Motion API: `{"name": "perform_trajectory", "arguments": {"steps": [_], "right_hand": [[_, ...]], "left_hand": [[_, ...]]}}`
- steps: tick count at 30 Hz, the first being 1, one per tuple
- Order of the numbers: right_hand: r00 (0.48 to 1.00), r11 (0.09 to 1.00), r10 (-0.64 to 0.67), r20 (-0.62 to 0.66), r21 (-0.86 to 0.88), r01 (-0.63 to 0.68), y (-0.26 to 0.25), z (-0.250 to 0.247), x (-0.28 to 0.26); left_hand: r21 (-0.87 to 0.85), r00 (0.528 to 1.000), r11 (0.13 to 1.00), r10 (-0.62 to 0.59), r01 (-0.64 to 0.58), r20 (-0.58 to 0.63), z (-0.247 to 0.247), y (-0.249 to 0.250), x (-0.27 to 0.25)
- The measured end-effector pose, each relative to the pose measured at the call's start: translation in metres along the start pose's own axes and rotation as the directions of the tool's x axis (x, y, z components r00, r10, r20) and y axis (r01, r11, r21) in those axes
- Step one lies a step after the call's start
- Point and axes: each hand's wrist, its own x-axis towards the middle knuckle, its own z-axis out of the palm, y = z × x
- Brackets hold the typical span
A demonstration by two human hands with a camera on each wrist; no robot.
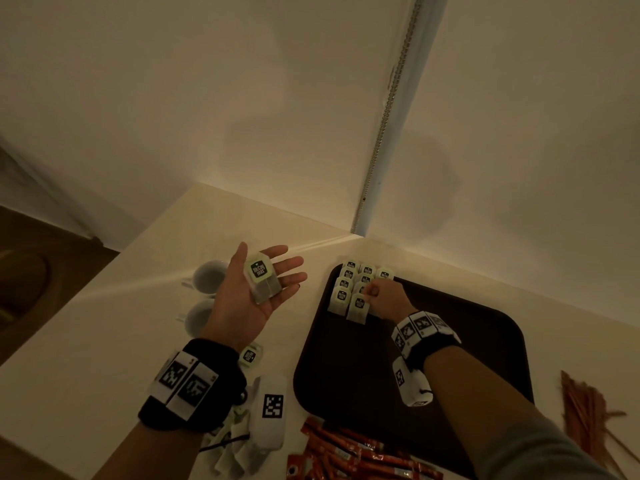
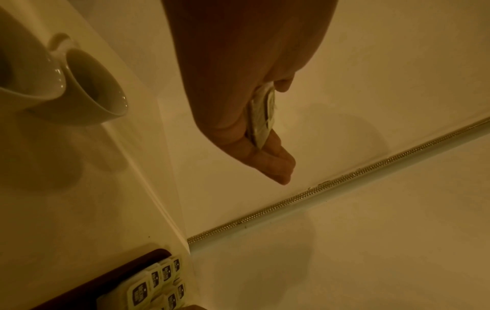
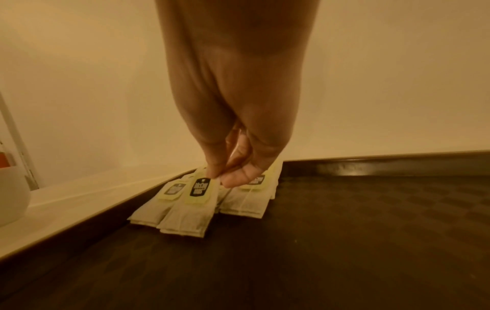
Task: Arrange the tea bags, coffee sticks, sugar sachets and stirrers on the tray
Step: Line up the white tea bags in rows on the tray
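Note:
My left hand [image 1: 282,271] is held palm up over the table to the left of the tray, fingers straight. A tea bag [image 1: 263,277] with a black and green tag lies on it. The left wrist view shows that tea bag [image 2: 261,113] edge on against the fingers [image 2: 273,161]. On the dark brown tray [image 1: 485,341], my right hand [image 1: 372,291] pinches the tag [image 3: 200,189] of a tea bag [image 3: 185,220] lying flat. That bag is the nearest in the overlapping rows of tea bags [image 1: 349,282] in the tray's far left corner.
Two white cups [image 1: 211,277] [image 1: 197,317] stand left of the tray, under my left hand. Loose tea bags [image 1: 250,355] lie near my left wrist. Red coffee sticks [image 1: 346,455] lie at the tray's near edge, thin stirrers [image 1: 585,407] to its right. Walls close the back.

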Motion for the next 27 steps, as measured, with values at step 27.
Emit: {"name": "perform_trajectory", "arguments": {"steps": [27], "right_hand": [[0.549,0.595,-0.802,-0.237,-0.223,0.772,-0.206,-0.137,-0.124]], "left_hand": [[0.277,0.874,0.833,0.425,-0.48,0.237,0.046,0.007,-0.015]]}}
